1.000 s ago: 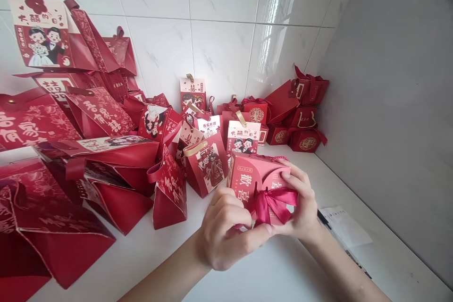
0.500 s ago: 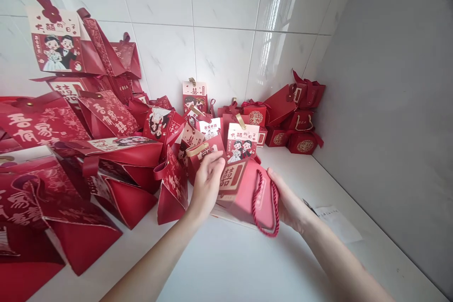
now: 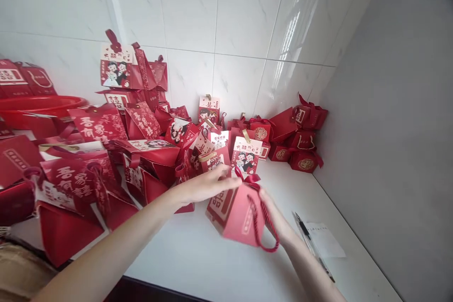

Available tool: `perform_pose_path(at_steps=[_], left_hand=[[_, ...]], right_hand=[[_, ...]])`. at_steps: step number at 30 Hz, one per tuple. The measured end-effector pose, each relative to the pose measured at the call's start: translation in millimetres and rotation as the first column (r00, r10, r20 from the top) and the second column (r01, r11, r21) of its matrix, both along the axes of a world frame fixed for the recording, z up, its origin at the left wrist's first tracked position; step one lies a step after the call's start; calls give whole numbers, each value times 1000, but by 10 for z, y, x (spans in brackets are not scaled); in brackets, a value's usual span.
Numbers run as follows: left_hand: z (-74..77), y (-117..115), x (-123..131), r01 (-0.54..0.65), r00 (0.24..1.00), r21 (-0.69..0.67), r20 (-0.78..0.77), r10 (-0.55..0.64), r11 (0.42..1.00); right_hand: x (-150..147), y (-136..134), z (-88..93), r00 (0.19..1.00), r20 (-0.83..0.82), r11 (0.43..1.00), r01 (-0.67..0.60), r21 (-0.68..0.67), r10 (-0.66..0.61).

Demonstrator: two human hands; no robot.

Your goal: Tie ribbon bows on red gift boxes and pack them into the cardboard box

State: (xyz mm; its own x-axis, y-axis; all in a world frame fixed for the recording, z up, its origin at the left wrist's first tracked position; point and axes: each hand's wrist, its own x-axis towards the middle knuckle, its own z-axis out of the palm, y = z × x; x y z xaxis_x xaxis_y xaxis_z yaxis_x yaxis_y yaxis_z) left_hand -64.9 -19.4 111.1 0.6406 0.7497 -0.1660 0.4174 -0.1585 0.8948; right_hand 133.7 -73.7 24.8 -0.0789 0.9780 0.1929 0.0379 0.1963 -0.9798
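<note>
In the head camera's view, a pinkish-red gift box (image 3: 237, 214), tilted, with a gold-toned character panel (image 3: 222, 204), a twisted crimson cord handle (image 3: 272, 241) and a satin bow (image 3: 252, 179), sits between two hands before clustered red boxes (image 3: 152, 151). The left hand's (image 3: 208, 185) fingers reach the bow, pinch unclear; the right hand (image 3: 275, 212) flanks the side, its grip partly hidden and impossible to tell.

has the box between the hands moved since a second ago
Yes: the rope-handled box shifted left against the couple-print box standing behind it, and turned so its bow is now on top.
</note>
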Motion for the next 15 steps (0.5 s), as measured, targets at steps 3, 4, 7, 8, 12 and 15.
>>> perform_pose_path(at_steps=[3,4,7,8,12,15], left_hand=[[192,-134,-130,108,982,191,-175,-74,976],[246,-198,-176,149,969,231,-230,-95,961],[362,-430,-300,248,925,314,-358,-127,916],[386,-511,-334,260,913,340,-392,-115,904],[463,-789,-489,228,900,436,-436,-17,871],[575,-937,-748,165,915,459,-401,38,873]], right_hand=[[-46,-113,60,990,109,961,53,270,-85],[-65,-162,60,984,145,941,54,335,-108],[-160,-318,68,967,199,900,61,432,-161],[-204,-369,90,958,218,884,68,462,-188],[-358,-544,292,925,317,864,24,503,-211],[-355,-630,393,933,359,883,-143,447,-31]])
